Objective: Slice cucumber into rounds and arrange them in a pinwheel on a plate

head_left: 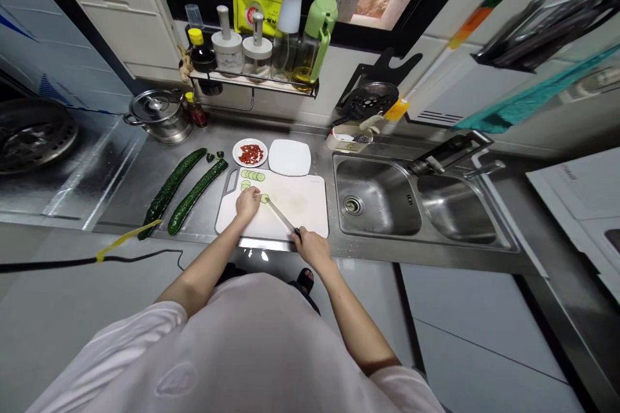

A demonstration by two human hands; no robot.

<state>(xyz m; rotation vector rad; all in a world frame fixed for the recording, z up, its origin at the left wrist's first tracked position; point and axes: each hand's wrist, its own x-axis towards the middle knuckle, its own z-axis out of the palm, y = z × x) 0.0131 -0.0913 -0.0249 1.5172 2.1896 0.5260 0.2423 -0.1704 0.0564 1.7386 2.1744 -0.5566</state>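
Note:
On the white cutting board (295, 206) my right hand (312, 248) grips the black handle of a knife (281, 216). The blade points up and left, its tip at a round cucumber slice (264, 198). My left hand (248, 203) is closed over the board's left half, just left of that slice. Whatever its fingers hold is too small or hidden to make out. Right above the left hand lie a few cucumber slices (245, 185), and a row of overlapping slices (252, 175) sits at the board's upper left.
Two whole cucumbers (197, 197) lie left of the board, with cut ends (220, 154) beyond. Behind the board are a plate of chopped red pieces (250, 154) and a white square plate (289, 157). A steel pot (162, 117) stands back left; a double sink (378, 197) is right.

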